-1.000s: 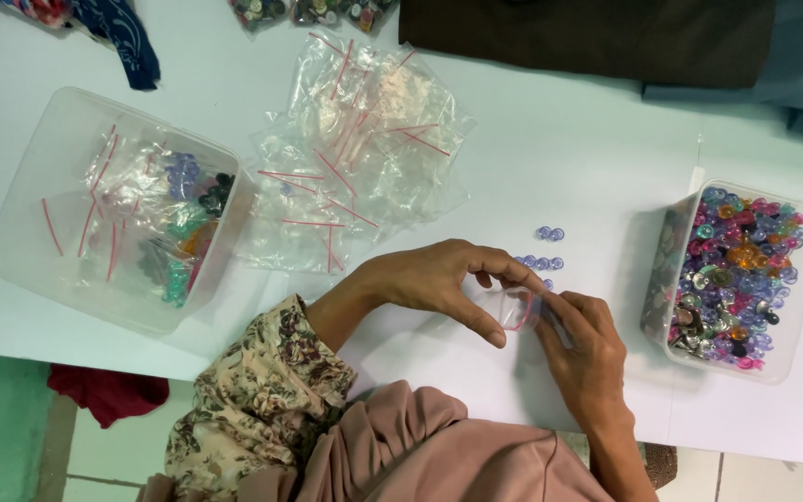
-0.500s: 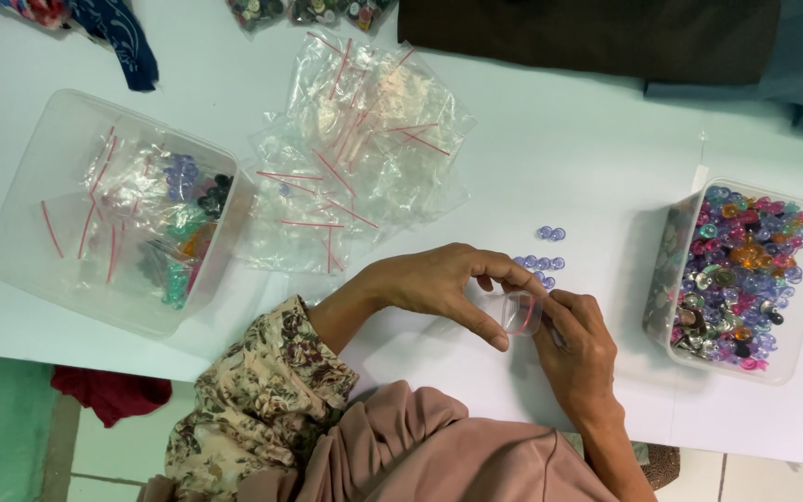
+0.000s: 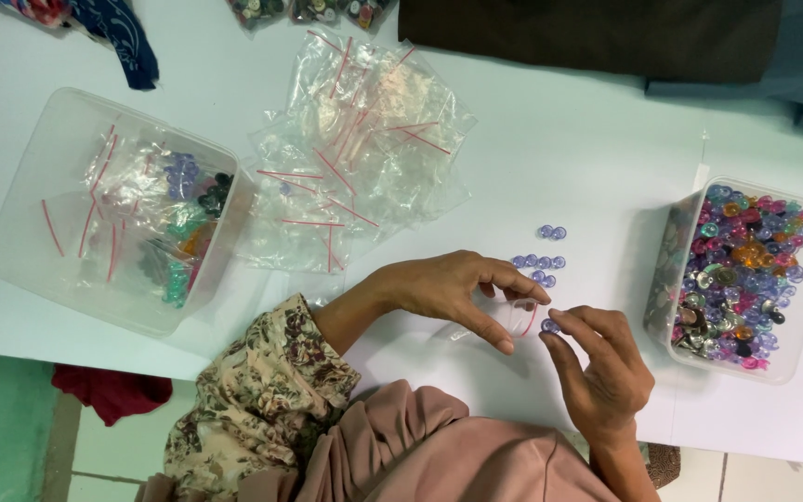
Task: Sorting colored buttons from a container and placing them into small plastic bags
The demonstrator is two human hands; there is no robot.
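Note:
My left hand (image 3: 453, 293) pinches a small clear zip bag (image 3: 513, 316) with a red seal strip, holding it just above the white table (image 3: 559, 139). My right hand (image 3: 601, 367) pinches a pale purple button (image 3: 550, 325) at the mouth of that bag. Several loose purple buttons (image 3: 539, 263) lie on the table just beyond my fingers, with two more (image 3: 551, 232) a little farther off.
A clear tub (image 3: 796, 307) of mixed coloured buttons stands at the right. A pile of empty clear zip bags (image 3: 355, 149) lies in the middle. At the left, a clear tub (image 3: 39, 186) holds filled bags. Dark cloth (image 3: 597, 33) lies along the far edge.
My hands have shifted slightly right and closer together. The right hand's fingers now hold a purple button at the bag's opening.

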